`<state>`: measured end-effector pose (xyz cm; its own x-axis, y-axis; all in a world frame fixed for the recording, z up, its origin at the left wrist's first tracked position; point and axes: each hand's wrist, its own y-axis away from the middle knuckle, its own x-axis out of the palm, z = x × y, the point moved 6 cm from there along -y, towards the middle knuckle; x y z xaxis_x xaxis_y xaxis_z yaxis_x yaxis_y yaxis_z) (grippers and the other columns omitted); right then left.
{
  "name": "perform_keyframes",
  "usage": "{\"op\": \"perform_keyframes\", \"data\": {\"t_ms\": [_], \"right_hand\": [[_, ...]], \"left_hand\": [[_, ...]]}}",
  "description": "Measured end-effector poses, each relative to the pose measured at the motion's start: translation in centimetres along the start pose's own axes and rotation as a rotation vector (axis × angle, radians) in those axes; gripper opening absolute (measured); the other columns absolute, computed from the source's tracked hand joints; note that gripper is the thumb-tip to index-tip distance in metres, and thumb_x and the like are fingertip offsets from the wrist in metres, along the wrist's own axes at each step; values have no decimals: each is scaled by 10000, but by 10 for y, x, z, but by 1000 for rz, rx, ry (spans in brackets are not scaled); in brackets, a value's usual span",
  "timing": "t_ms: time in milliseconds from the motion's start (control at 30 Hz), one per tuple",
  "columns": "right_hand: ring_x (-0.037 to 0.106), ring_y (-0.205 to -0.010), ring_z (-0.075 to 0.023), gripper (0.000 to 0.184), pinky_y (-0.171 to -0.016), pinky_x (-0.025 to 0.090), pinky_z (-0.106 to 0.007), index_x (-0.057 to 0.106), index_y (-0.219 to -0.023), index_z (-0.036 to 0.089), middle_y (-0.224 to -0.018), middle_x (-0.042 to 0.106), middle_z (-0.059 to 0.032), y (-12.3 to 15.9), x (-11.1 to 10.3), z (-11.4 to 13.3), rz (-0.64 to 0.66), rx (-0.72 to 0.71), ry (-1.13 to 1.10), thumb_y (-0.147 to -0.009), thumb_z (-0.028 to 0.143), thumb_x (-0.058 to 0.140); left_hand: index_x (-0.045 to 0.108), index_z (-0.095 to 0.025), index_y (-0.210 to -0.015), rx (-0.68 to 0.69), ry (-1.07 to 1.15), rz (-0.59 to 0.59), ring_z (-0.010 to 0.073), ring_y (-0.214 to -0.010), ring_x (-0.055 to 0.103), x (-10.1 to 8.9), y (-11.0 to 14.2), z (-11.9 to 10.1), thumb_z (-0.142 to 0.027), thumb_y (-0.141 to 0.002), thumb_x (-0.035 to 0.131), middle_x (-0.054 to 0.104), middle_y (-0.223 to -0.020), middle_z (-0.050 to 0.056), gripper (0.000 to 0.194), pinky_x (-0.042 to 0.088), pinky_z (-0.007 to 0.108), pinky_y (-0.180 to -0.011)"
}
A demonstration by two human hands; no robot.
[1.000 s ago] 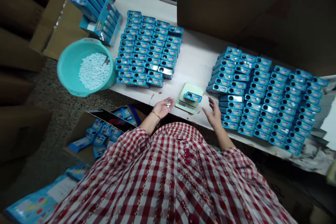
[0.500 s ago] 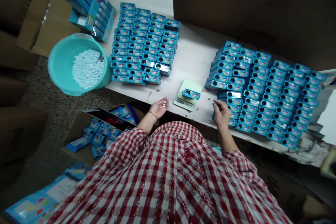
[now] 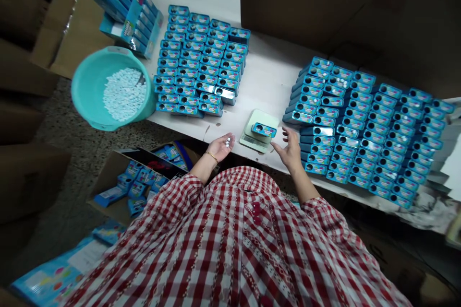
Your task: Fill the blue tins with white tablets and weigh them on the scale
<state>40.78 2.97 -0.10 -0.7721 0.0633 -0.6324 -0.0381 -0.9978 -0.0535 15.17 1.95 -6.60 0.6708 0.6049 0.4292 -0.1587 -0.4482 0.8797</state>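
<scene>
Cupping what look like white pellets (image 3: 227,142), left hand (image 3: 219,148), blue box (image 3: 264,130) on scale (image 3: 254,142) between, right hand (image 3: 291,152) spread nearby

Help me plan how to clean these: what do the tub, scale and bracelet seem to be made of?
Tub: almost surely plastic with a soft sheen, judging by its even turquoise colour and the handle moulded into its rim.
Scale: probably plastic, with a uniform, pale green, fairly matte casing.
Bracelet: likely metal, thin and gold-toned; whether plated or solid, I can't tell.
</scene>
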Motion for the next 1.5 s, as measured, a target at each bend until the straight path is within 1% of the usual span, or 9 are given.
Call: {"op": "perform_keyframes", "data": {"t_ms": [133, 300, 400, 500, 733, 967, 1267, 1367, 1500], "right_hand": [[511, -1031, -226, 530, -789, 507, -389, 417, -1251, 242, -1185, 492, -101, 2, -3, 8, -26, -50, 22, -765, 369, 588], [516, -1053, -221, 346, -785, 514, -382, 524, -1147, 241, -1113, 550, -89, 9, -8, 8, -65, -73, 17, -810, 317, 538], [526, -1049, -220, 300, -802, 510, -404, 558, -1105, 243, -1099, 564, -87, 14, -10, 3, -82, -49, 19, -814, 311, 535], [527, -1056, -223, 286, -807, 508, -415, 571, -1090, 242, -1094, 571, -88, 21, -16, -3, -100, -15, 16, -814, 305, 536], [560, -987, -207, 245, -729, 531, -361, 599, -1038, 226, -1048, 582, -90, 35, -29, -18, -143, 63, -33, -816, 299, 523], [586, -896, -185, 224, -700, 534, -340, 611, -1004, 225, -1003, 591, -77, 29, -22, -20, -143, 76, -104, -814, 302, 523], [590, -804, -164, 235, -684, 534, -335, 613, -1002, 211, -977, 596, -76, 31, -14, -23, -117, 99, -109, -813, 315, 519], [593, -793, -163, 244, -688, 537, -342, 613, -994, 206, -979, 595, -79, 33, -9, -27, -105, 127, -111, -814, 336, 513], [595, -774, -160, 236, -694, 532, -344, 618, -975, 203, -948, 602, -71, 35, -6, -27, -89, 135, -100, -813, 335, 507]], "left_hand": [[619, -76, -807, 113, -203, 57, 79, -646, 580, 20, 15, 0, 13, -694, 516, 643, -790, 95, 177, 439, 173, -570], [648, -101, -815, 407, -565, 188, 58, -563, 534, 79, 32, -5, -73, -714, 559, 669, -790, 65, 138, 363, 168, -483], [674, -123, -853, 549, -827, 250, 77, -569, 546, 110, 32, -6, -108, -725, 553, 683, -794, 52, 177, 390, 191, -511], [689, -147, -873, 654, -995, 270, 103, -616, 580, 123, 27, -7, -109, -706, 574, 693, -790, 39, 207, 436, 220, -608], [621, -120, -866, 487, -598, 196, 49, -548, 506, 105, 14, -15, -163, -706, 627, 673, -797, 63, 166, 331, 157, -460], [521, -139, -767, 314, -377, 37, 13, -418, 382, 70, 12, -22, -294, -743, 638, 529, -551, -23, 195, 214, 123, -382], [580, -118, -856, 349, -428, -46, 11, -406, 355, 42, 21, -33, -261, -744, 598, 463, -547, -46, 182, 203, 135, -369], [593, -120, -872, 412, -553, -18, 18, -409, 350, 48, 24, -34, -221, -722, 586, 481, -550, -44, 181, 197, 151, -375], [625, -132, -871, 550, -840, 110, 34, -414, 353, 76, 24, -23, -264, -720, 588, 496, -539, -45, 205, 244, 180, -403]]}}
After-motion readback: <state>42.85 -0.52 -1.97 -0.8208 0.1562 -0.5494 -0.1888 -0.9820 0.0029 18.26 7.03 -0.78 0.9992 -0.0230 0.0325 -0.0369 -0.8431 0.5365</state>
